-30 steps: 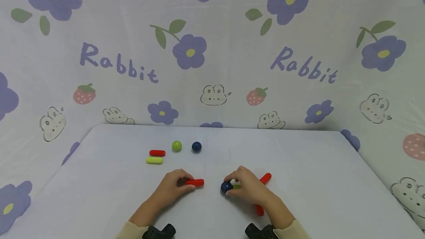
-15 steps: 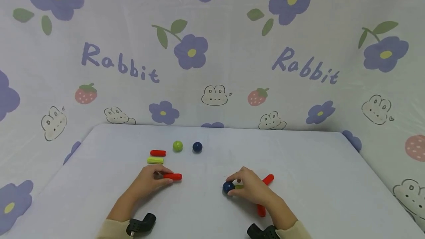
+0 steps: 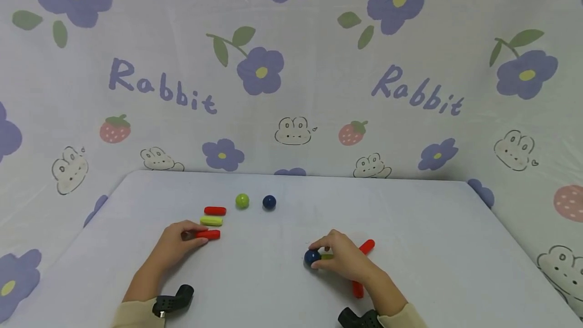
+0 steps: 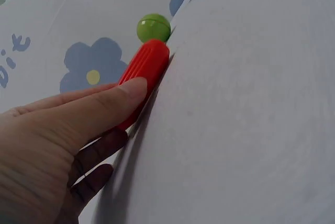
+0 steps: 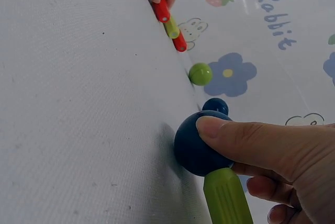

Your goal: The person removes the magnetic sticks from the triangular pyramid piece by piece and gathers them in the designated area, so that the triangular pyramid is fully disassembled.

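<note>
My left hand (image 3: 175, 242) pinches a short red ribbed rod (image 3: 208, 235) between thumb and fingers, close over the table at the left. Just beyond it lie a yellow-green rod (image 3: 211, 220) and another red rod (image 3: 215, 210), roughly parallel to it. On the right, my right hand (image 3: 339, 257) pinches a dark blue ball (image 3: 312, 257) with thumb and fingertips. A green rod (image 5: 226, 195) meets that ball on its near side in the right wrist view, partly hidden by the hand in the head view. Two red rods (image 3: 367, 246) stick out past the right hand and wrist.
A green ball (image 3: 242, 201) and a second dark blue ball (image 3: 269, 202) sit farther back on the white table (image 3: 410, 216). Behind the table hangs a patterned cloth (image 3: 319, 90). Black wrist cameras (image 3: 175, 301) are strapped at both sleeves.
My left hand has carried the red rod leftward and slightly away, from near the middle to beside the yellow-green rod. The right hand stays on the blue ball, almost still.
</note>
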{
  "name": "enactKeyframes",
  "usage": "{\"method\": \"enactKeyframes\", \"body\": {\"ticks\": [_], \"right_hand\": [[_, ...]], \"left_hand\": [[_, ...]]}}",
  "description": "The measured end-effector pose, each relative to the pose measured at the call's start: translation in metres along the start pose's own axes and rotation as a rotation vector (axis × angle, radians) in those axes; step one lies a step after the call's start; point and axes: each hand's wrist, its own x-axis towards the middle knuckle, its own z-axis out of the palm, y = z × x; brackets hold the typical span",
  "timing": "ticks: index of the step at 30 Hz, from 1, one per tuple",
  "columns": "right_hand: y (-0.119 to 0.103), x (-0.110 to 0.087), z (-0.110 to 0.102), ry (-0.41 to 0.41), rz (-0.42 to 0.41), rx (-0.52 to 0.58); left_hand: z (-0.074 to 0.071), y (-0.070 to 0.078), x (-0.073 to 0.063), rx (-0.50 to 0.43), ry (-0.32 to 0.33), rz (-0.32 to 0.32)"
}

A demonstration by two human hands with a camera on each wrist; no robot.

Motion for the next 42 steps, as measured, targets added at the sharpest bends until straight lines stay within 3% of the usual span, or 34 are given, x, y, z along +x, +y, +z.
{"method": "enactKeyframes", "body": {"ticks": [11,42], "right_hand": [[-0.0010,-0.0014,-0.0002,0.009,-0.018,0.003],[-0.0018,0.0024,0.0065,0.020,-0.055,0.000]], "left_hand": [[-0.0018,-0.0048,-0.0001,0.019,0.006,0.030],[0.0021,-0.0027,0.0004,-0.062,0.030,-0.018]]}}
